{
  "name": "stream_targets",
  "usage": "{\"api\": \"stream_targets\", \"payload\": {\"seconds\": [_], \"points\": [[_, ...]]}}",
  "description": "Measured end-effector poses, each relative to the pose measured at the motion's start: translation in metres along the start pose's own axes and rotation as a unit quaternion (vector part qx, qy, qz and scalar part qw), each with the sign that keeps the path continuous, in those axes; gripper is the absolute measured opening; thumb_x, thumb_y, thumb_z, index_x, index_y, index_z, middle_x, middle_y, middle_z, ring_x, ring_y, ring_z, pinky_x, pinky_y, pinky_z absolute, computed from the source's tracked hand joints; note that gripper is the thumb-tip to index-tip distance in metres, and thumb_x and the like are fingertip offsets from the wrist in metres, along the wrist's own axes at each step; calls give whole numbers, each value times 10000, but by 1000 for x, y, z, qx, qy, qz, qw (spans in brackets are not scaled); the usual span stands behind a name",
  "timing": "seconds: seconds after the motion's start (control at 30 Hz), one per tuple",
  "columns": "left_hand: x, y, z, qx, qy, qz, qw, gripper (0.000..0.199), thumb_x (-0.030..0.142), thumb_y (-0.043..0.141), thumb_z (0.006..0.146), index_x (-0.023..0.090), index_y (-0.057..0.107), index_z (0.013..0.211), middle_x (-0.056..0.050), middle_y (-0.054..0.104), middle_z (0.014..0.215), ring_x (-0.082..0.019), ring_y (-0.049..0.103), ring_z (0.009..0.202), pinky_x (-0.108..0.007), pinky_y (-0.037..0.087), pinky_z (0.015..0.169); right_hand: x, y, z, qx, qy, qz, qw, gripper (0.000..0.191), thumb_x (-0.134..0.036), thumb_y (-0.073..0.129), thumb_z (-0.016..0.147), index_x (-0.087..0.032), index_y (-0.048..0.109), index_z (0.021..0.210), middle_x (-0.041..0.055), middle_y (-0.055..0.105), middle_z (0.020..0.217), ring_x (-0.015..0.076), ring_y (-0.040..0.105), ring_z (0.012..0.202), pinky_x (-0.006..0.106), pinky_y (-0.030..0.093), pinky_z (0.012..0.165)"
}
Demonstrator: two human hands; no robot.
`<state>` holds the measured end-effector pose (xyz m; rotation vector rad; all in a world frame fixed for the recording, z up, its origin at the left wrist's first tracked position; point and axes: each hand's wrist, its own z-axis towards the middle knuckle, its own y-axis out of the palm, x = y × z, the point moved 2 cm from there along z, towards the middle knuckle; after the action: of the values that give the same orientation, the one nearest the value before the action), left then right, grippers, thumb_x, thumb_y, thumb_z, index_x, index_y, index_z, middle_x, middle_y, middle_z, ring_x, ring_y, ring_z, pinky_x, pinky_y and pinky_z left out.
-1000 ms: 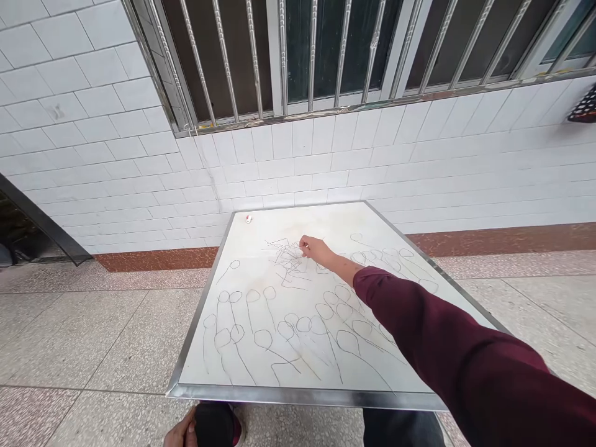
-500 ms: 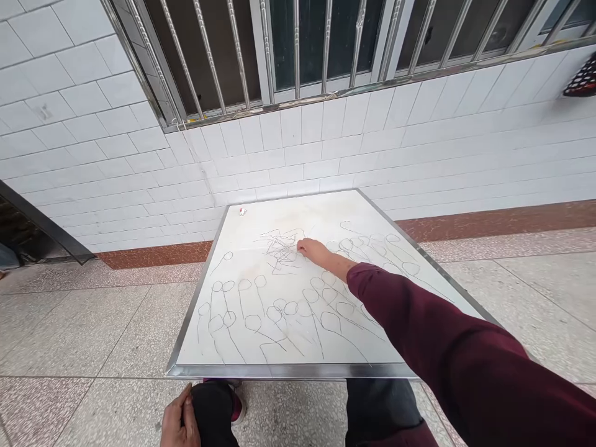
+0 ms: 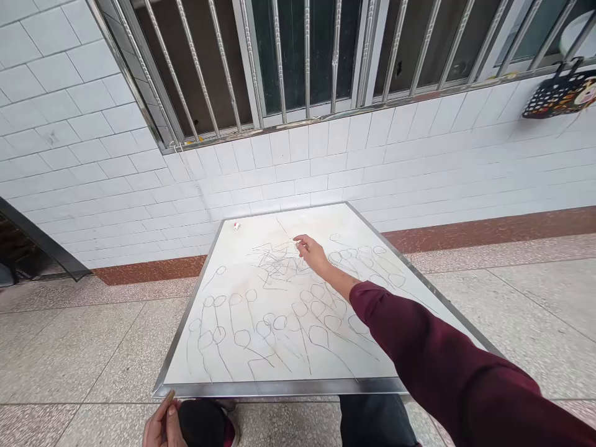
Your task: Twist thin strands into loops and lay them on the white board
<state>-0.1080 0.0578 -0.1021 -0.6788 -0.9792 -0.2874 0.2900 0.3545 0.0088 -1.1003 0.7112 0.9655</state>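
My right hand (image 3: pixel 309 249) is over the upper middle of a white board (image 3: pixel 242 267) with a metal frame. Its thumb and forefinger pinch the end of a thin dark wire (image 3: pixel 285 228), which slants up and left. Beneath and beside the fingers lies a tangle of thin wires (image 3: pixel 274 264). Many wires with a round loop at one end (image 3: pixel 242 338) are spread across the front and right of the board. My left hand (image 3: pixel 162 425) is below the board's front left corner, by my knee, its fingers closed; what they hold, if anything, is hidden.
A small white and red object (image 3: pixel 236 226) sits near the board's back left corner. Behind the board stands a white tiled wall (image 3: pixel 302 167) with a barred window (image 3: pixel 307 62). A polka-dot bag (image 3: pixel 556 93) hangs at the upper right.
My right hand has lifted from the tangle, and a wire now shows at its fingertips. The view has shifted, so more of the hanging bag shows.
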Motion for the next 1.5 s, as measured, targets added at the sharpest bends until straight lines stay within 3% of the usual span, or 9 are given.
{"api": "stream_targets", "payload": {"seconds": [0.27, 0.37, 0.43, 0.53, 0.7, 0.9, 1.1, 1.23, 1.5], "points": [[186, 27, -8, -142, 241, -59, 958, 231, 269, 529, 898, 233, 673, 1076, -69, 674, 1073, -247, 585, 1063, -409, 402, 1005, -65, -12, -96, -165, -17, 121, 979, 244, -389, 489, 894, -240, 640, 1015, -31, 512, 703, 88, 415, 517, 208, 405, 493], [219, 35, -5, -166, 204, -111, 958, 308, 294, 534, 906, 232, 630, 1192, -86, 623, 1233, -252, 509, 1206, -424, 324, 1076, -85, -22, -137, -197, -89, 107, 971, 217, -356, 513, 913, -242, 662, 1022, -10, 568, 741, 94, 465, 550, 219, 430, 525], [220, 40, 0, -186, 49, -201, 961, 368, 357, 549, 902, 238, 579, 1250, -88, 588, 1287, -234, 512, 1213, -391, 375, 1030, -95, -30, -158, -184, -191, 54, 963, 207, -297, 508, 929, -245, 679, 1032, 15, 610, 805, 111, 542, 638, 239, 464, 599], [209, 47, -4, -292, -167, -308, 890, 470, 471, 533, 893, 171, 561, 1254, -124, 669, 1099, -233, 640, 1003, -371, 494, 845, -102, -38, -185, -174, -330, -16, 928, 246, -228, 467, 960, -248, 679, 1083, 41, 642, 884, 128, 609, 778, 238, 484, 665], [197, 42, -27, -418, -271, -379, 780, 498, 455, 596, 871, 157, 565, 1268, -110, 705, 971, -192, 675, 864, -294, 528, 730, -101, -42, -216, -177, -424, -116, 880, 269, -201, 448, 977, -265, 670, 1114, 28, 635, 885, 101, 577, 711, 201, 442, 580], [188, 27, -37, -424, -298, -391, 760, 504, 217, 739, 779, 184, 585, 1259, -34, 685, 909, -69, 627, 719, -153, 499, 647, -108, -36, -238, -169, -440, -203, 858, 304, -123, 450, 955, -274, 647, 1131, 40, 652, 888, 152, 555, 753, 270, 446, 638], [183, 16, -35, -428, -260, -355, 790, 569, 220, 795, 711, 177, 592, 1241, -15, 681, 820, -45, 559, 599, -142, 429, 552, -108, -29, -254, -69, -334, -93, 935, 314, -164, 486, 945, -256, 575, 1232, 87, 649, 1065, 213, 573, 970, 387, 496, 827], [183, 14, -34, -438, -246, -335, 797, 589, 257, 783, 734, 161, 562, 1271, -34, 688, 818, -61, 548, 597, -155, 394, 528, -106, -30, -258, 27, -261, -39, 964, 272, -177, 456, 969, -269, 590, 1186, 64, 682, 954, 205, 604, 872, 372, 519, 751], [186, 14, -41, -466, -252, -337, 778, 621, 248, 790, 726, 159, 546, 1290, -28, 684, 787, -59, 527, 574, -161, 385, 528, -109, 8, -266, -70, -338, -133, 929, 492, -337, 656, 877, -203, 487, 1320, 110, 689, 1084, 271, 573, 1071, 459, 478, 897]]}}
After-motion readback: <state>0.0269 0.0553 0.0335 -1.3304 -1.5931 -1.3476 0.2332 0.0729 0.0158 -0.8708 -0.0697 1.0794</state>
